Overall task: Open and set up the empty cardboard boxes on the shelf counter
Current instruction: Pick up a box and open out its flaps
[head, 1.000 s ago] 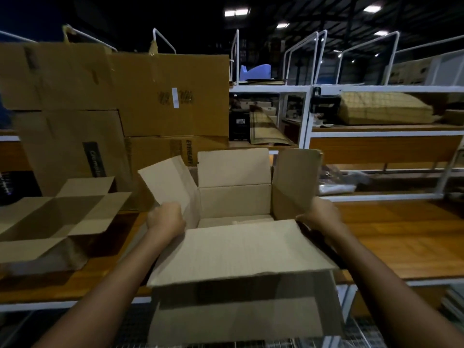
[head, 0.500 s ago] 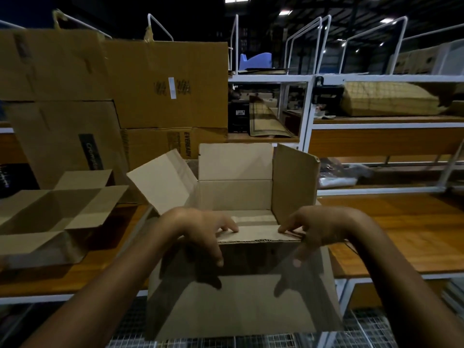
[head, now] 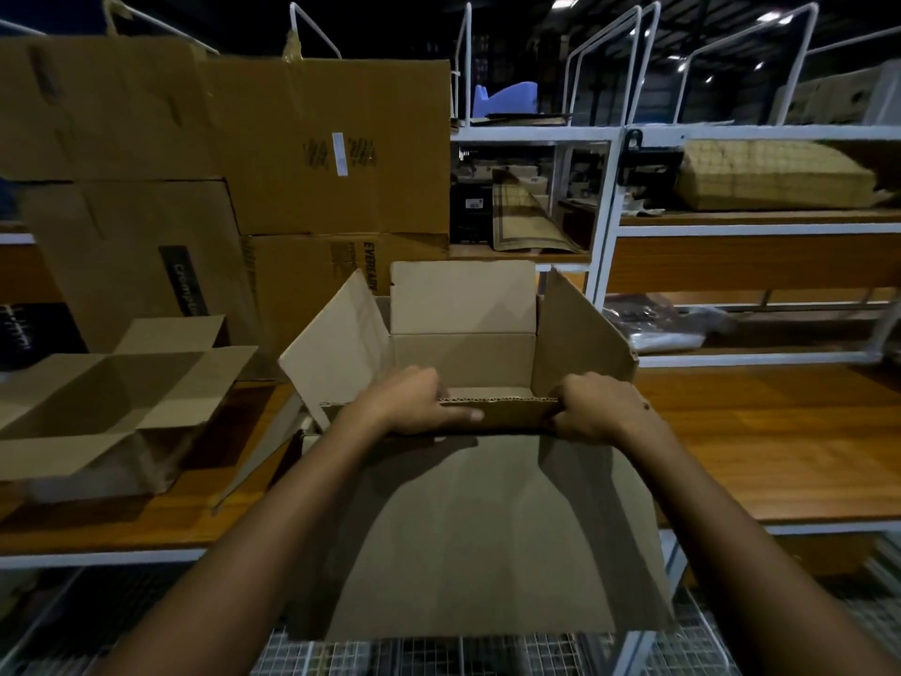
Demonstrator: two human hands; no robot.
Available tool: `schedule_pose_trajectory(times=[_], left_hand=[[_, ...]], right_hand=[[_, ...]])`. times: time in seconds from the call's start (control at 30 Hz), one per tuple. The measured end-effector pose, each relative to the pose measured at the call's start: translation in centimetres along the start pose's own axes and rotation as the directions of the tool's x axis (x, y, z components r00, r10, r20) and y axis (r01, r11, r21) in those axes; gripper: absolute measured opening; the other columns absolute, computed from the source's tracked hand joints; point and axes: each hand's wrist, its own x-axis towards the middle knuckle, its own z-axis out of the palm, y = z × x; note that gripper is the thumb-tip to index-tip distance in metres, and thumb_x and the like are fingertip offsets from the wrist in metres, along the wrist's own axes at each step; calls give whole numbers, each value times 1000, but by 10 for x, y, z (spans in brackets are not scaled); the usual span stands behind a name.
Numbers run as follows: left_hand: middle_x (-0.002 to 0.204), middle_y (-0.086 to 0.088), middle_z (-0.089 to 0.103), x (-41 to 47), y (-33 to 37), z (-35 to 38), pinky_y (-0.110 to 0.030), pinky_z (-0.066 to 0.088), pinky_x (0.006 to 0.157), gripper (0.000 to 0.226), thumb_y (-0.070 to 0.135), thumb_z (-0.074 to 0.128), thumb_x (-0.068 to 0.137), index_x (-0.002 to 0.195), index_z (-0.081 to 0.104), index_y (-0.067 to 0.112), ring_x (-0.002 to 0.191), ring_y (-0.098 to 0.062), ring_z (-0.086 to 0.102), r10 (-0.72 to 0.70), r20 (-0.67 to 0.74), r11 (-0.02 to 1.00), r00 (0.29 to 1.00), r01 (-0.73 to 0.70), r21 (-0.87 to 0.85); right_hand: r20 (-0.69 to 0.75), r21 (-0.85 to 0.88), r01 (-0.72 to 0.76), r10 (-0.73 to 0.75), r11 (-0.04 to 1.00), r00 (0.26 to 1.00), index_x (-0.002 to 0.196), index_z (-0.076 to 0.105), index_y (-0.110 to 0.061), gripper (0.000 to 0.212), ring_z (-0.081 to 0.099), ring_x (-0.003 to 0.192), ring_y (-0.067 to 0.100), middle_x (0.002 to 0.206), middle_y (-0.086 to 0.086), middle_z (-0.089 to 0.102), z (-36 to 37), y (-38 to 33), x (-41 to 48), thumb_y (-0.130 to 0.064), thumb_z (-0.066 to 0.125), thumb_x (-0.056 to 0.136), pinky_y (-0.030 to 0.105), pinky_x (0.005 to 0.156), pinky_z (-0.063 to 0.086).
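At counter, box open; hands gripping.

a: what was the cardboard box like?
b: plain brown corrugated cardboard, matt and a little rough. the fluting showed along its cut near edge. the second open box looked the same.
a: and the counter?
b: wood, orange-brown, smooth with a soft sheen. the shelf frame was white painted metal, and the wire mesh below was grey metal.
a: anything softer?
b: a woven bundle, straw-like and matt, and a plastic bag, thin and glossy.
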Motion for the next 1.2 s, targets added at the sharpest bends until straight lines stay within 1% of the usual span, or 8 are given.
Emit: schedule_pose_trajectory(times=[0.17,0.27,0.37,0.53,0.77,1.0,1.1,1.2], left_hand=[[73,-6,68,-17,13,13,-31,51,66,81,82,25,86,77,72,17,67,-18,64,-52,-119,997,992,44,-65],[67,0,62,-21,20,30,-28,46,59,65,70,30,96,76,67,20,64,-14,60,-69,-262,998,963,62,-33],[70,6,63,-22,19,46,-23,39,55,53,63,39,98,84,70,22,64,-7,56,-99,-413,995,905,100,-19],[72,7,64,-36,33,55,-20,39,55,36,48,50,99,92,73,22,64,-3,55,-35,-510,992,859,-31,-119],[121,-2,67,-57,114,96,-38,48,100,30,33,57,96,119,68,16,117,-15,56,83,-643,861,761,-379,-338],[127,6,61,-76,234,205,-36,55,94,40,47,56,93,130,58,31,117,-11,60,66,-439,585,896,-391,-710],[130,0,61,-80,297,250,-16,51,90,38,36,60,96,132,58,24,114,5,57,127,-315,508,940,-335,-793],[131,-4,61,-76,360,280,-10,49,88,41,38,59,95,132,59,20,116,-1,58,200,-227,458,953,-296,-838]], right_hand=[[-181,53,-97,105,994,978,75,61,-25,21,61,66,14,70,-6,62,23,-3,-13,-44,65,81,36,69,57],[-293,104,-165,188,981,938,74,63,-25,15,62,74,15,68,-9,60,39,-7,-25,-39,66,79,40,87,49],[-356,192,-236,292,953,888,83,65,-28,10,58,96,20,83,-7,62,55,-13,-37,-38,64,81,49,101,32],[-418,359,-123,277,925,865,120,63,-26,35,43,125,22,127,0,57,73,1,-65,-42,61,88,48,102,42],[-505,643,90,333,761,796,140,51,-20,53,43,134,22,144,5,49,95,39,-137,-34,65,91,45,108,41],[-308,888,-11,613,459,728,138,52,-28,50,54,117,6,134,-7,55,154,142,-269,-28,69,91,36,91,56],[-205,932,-91,715,351,668,132,55,-33,42,55,115,4,128,-8,58,176,191,-329,-28,68,92,35,89,55],[-160,947,-129,780,294,605,127,56,-37,37,56,113,3,124,-14,59,190,235,-377,-28,68,93,37,87,56]])
